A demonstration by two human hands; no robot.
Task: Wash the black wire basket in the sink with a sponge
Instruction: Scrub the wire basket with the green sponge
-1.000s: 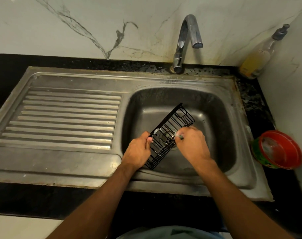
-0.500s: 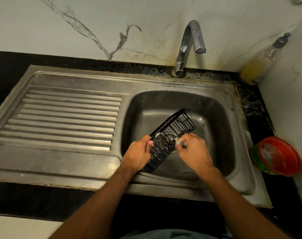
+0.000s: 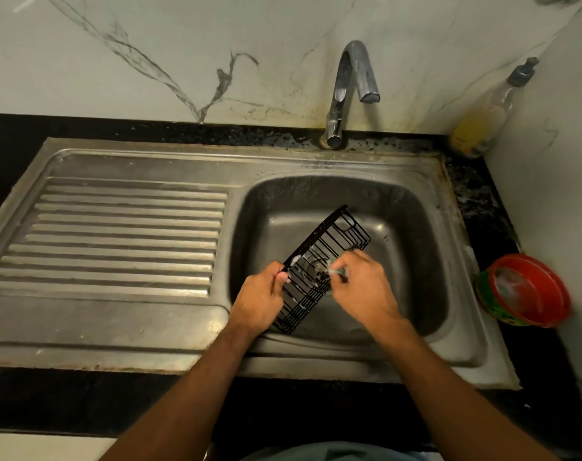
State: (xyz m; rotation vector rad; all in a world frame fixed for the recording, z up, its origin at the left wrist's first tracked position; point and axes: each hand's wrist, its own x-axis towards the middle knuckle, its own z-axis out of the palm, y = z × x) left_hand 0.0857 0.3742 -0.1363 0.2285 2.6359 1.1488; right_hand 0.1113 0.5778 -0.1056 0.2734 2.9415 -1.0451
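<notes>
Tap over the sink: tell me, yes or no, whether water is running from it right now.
No: the tap shows no stream from its spout, and the sink below it shows no falling water.

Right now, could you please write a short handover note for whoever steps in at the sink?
Left hand grips the near long edge of the black wire basket, holding it tilted over the sink bowl, above the drain.
Right hand pinches a small green sponge against the basket's middle wires.
Tap shows no running water. Soap bottle stands in the back right corner; red bowl sits on the counter to the right.
Done: some suds show on the wires, so scrubbing is under way.
Left: scrub the remaining wires and, presumably, rinse.
</notes>
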